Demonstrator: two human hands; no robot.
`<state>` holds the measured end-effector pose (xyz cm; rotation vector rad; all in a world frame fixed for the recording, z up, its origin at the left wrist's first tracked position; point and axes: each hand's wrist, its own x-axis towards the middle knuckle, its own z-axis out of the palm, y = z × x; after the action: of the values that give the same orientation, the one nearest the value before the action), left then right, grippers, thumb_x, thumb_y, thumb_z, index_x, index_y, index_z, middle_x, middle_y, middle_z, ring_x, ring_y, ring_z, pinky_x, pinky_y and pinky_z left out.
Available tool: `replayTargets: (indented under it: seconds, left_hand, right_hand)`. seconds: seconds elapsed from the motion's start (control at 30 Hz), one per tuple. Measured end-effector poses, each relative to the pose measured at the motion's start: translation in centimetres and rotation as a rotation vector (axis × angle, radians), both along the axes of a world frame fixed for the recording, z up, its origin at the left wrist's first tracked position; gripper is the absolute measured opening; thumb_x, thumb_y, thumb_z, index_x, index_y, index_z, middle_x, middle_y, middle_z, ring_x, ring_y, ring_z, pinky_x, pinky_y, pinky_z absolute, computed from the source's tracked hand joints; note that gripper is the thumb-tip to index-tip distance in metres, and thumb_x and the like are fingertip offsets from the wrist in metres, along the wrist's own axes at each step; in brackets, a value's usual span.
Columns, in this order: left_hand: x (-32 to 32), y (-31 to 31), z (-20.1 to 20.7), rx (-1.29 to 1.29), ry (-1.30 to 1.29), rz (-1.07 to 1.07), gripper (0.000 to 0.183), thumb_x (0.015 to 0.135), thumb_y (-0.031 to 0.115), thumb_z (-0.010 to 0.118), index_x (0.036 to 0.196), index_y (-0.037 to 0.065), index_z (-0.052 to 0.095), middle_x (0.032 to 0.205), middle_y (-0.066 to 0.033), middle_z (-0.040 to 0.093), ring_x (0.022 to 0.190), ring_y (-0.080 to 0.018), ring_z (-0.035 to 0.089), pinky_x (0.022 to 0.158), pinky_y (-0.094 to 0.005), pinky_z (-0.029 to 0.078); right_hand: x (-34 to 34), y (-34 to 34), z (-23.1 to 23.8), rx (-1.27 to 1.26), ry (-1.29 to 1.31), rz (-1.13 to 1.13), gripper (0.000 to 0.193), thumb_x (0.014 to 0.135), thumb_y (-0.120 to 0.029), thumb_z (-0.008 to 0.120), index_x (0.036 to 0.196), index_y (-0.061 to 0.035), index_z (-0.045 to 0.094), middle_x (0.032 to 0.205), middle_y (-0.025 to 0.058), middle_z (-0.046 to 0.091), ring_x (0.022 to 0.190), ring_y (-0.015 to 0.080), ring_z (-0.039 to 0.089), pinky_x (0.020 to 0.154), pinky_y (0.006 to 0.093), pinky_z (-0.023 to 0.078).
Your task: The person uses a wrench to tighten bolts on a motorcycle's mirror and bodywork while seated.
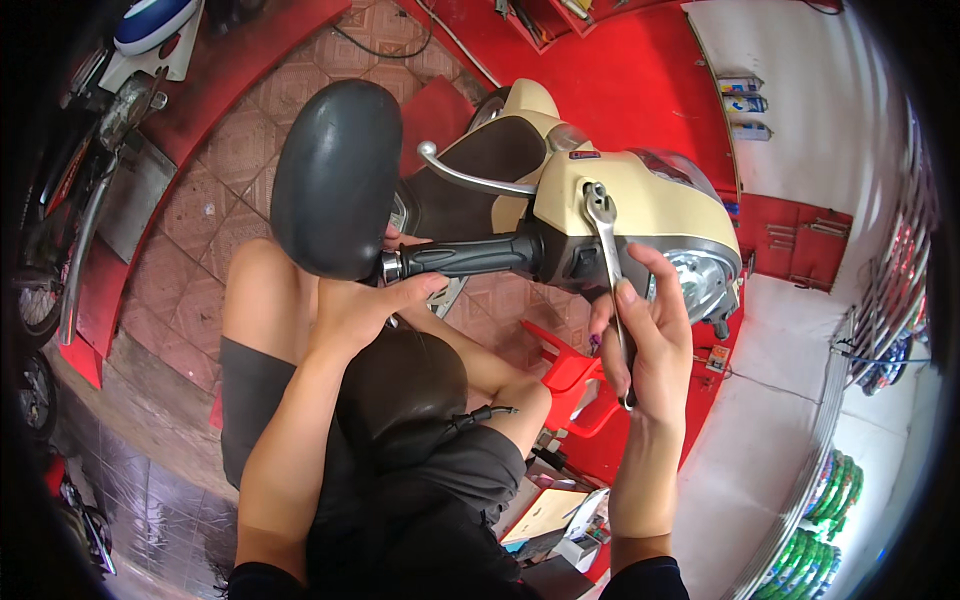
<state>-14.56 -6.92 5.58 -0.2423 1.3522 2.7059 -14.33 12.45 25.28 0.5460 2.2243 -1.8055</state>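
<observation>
My right hand (650, 335) is closed round a silver wrench (610, 240), thumb along its shaft. The wrench's upper jaw lies over a small fitting on the cream handlebar cover (660, 195) of a scooter. My left hand (350, 310) is wrapped round the outer end of the black handlebar grip (475, 256). Its thumb is on the near side and fingertips show on the far side. A silver brake lever (475, 182) runs above the grip. Just above my left hand is a smooth black oval piece (335, 180); I cannot tell whether it is attached.
A dark rounded thing (405, 390) lies by my lap. Beyond the scooter's headlight (695, 285) is a red wall panel with hanging tools (800, 240). A red plastic stool (575, 380) stands below the handlebar. Another motorbike (95, 190) is at the left, and boxes (550, 515) lie low.
</observation>
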Motion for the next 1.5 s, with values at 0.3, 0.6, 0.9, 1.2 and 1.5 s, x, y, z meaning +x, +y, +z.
replayTargets:
  seconds: [0.3,0.6,0.9,1.2,1.5]
  left_hand:
    - [0.7,0.0,1.1,-0.093,-0.059,0.038,0.049,0.070,0.005,0.086,0.106,0.000,0.054,0.102,-0.0111,0.066,0.093,-0.0146,0.065,0.084,-0.0283,0.051]
    - [0.3,0.0,1.8,-0.080,0.151,0.084,0.052,0.070,-0.002,0.083,0.115,-0.003,0.058,0.108,-0.0152,0.067,0.102,-0.0175,0.064,0.085,-0.0304,0.053]
    - [0.8,0.5,3.1,-0.307,0.051,0.147,0.044,0.071,0.007,0.085,0.110,0.000,0.065,0.100,-0.0081,0.071,0.081,-0.0085,0.063,0.068,-0.0239,0.049]
    - [0.6,0.8,5.0,-0.346,-0.003,0.165,0.035,0.072,0.001,0.082,0.102,-0.004,0.065,0.096,-0.0098,0.069,0.089,-0.0166,0.064,0.080,-0.0281,0.050]
    - [1.1,0.8,4.3,-0.285,-0.040,0.144,0.041,0.068,0.004,0.087,0.103,-0.002,0.065,0.094,-0.0089,0.070,0.084,-0.0107,0.063,0.071,-0.0255,0.051]
  right_hand:
    - [-0.6,-1.5,0.7,0.069,-0.120,-0.108,0.033,0.100,-0.023,0.053,0.115,0.0059,0.048,0.062,0.0064,0.055,0.036,0.0095,0.038,0.035,0.0232,0.026]
    - [-0.2,-0.6,0.0,-0.092,-0.218,-0.008,0.038,0.103,-0.035,0.044,0.092,-0.0001,0.053,0.050,-0.0015,0.037,0.035,0.0085,0.030,0.035,0.0240,0.024]
    - [0.3,-1.1,-0.6,0.006,-0.176,-0.086,0.036,0.102,-0.037,0.047,0.088,-0.0035,0.053,0.050,-0.0025,0.036,0.035,0.0075,0.027,0.033,0.0240,0.022]
    - [0.3,-1.2,-0.6,0.073,-0.172,-0.097,0.037,0.103,-0.038,0.046,0.085,-0.0054,0.051,0.051,-0.0021,0.038,0.033,0.0074,0.029,0.032,0.0229,0.024]
    - [-0.1,-0.1,-0.4,0.091,-0.187,-0.063,0.039,0.101,-0.038,0.048,0.082,-0.0050,0.052,0.049,-0.0035,0.037,0.035,0.0069,0.027,0.033,0.0246,0.023]
